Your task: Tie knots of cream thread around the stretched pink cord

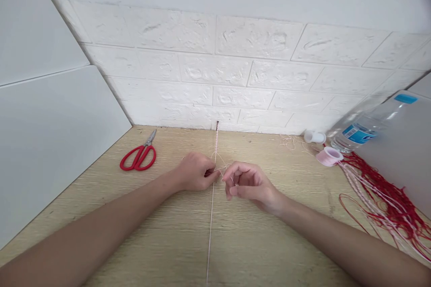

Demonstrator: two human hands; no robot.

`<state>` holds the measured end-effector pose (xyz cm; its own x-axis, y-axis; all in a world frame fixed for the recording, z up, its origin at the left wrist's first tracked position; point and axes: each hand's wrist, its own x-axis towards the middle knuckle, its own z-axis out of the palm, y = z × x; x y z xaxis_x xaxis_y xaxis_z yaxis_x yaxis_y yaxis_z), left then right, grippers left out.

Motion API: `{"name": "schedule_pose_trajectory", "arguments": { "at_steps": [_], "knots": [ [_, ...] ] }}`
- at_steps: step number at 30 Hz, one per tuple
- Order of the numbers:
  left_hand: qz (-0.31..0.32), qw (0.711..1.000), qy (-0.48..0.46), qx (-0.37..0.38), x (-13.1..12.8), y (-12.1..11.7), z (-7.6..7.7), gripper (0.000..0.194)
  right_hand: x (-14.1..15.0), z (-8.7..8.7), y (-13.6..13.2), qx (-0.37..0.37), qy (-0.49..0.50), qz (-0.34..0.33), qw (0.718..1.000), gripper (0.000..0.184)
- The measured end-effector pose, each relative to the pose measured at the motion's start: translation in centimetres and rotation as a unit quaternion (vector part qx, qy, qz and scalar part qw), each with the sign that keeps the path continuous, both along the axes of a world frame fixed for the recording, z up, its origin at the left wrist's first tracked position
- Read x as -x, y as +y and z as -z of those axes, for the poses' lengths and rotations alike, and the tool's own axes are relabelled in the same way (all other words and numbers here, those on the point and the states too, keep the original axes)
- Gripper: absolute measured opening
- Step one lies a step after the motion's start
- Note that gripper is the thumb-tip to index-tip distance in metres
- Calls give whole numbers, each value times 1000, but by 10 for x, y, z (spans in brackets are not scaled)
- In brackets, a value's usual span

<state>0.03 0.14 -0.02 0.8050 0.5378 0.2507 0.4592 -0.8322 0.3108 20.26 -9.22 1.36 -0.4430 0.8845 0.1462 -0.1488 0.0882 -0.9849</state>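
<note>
A pale cord (210, 233) runs taut from the base of the wall toward me along the tabletop. Its far stretch is a pink knotted braid (216, 141), dark at the tip by the wall. My left hand (198, 171) lies across the cord with thumb and forefinger pinched on a thin pale thread (220, 158). That thread loops up beside the braid and over to the right. Close by on the right, my right hand (251, 184) has its fingers curled and holds the thread near the fingertips; the exact grip is hard to make out.
Red-handled scissors (138, 156) lie left of my hands. On the right are a pink thread spool (329, 156), a white spool (314, 136), a water bottle (367, 130) and a heap of red and pink cords (390, 197). A white brick-pattern wall (232, 69) closes off the back.
</note>
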Motion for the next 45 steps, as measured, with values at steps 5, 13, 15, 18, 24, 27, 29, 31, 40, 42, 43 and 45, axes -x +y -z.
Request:
{"name": "schedule_pose_trajectory", "arguments": {
  "at_steps": [5, 13, 15, 18, 24, 27, 29, 31, 40, 42, 43, 45],
  "knots": [
    [7, 1000, 3, 0, 0, 0, -1, 37, 1, -23, -13, -138, -196, 24, 971, 19],
    [11, 1000, 10, -11, 0, 0, -1, 39, -28, -45, 8, -204, -527, 176, 806, 30],
    [16, 1000, 5, -11, 0, 0, 0, 39, -45, -44, 21, -221, -594, 298, 714, 34],
    [19, 1000, 9, -16, 0, 1, 1, 39, -67, -40, 39, -275, -609, 421, 613, 32],
    [39, 999, -3, 20, 2, 1, -5, 41, -56, -20, 43, -377, -498, 396, 673, 29],
    [53, 997, -34, 48, 5, 0, -10, 39, -28, -6, 31, -334, -426, 217, 812, 27],
    [57, 995, -60, 61, 6, -1, -12, 38, -11, 2, 24, -328, -411, 156, 836, 31],
    [66, 992, -81, 72, 7, -2, -12, 39, 0, 8, 20, -326, -409, 129, 843, 33],
    [-4, 985, -139, 104, 8, 1, -6, 48, 0, 16, 17, -341, -363, 107, 860, 11],
    [-41, 982, -147, 112, 8, 2, -5, 49, 0, 15, 16, -334, -355, 108, 866, 15],
    [-53, 981, -145, 115, 8, 1, -5, 50, 0, 15, 15, -332, -351, 107, 869, 16],
    [-70, 981, -136, 119, 6, 1, -6, 51, -1, 13, 13, -330, -343, 99, 874, 17]
  ]
}}
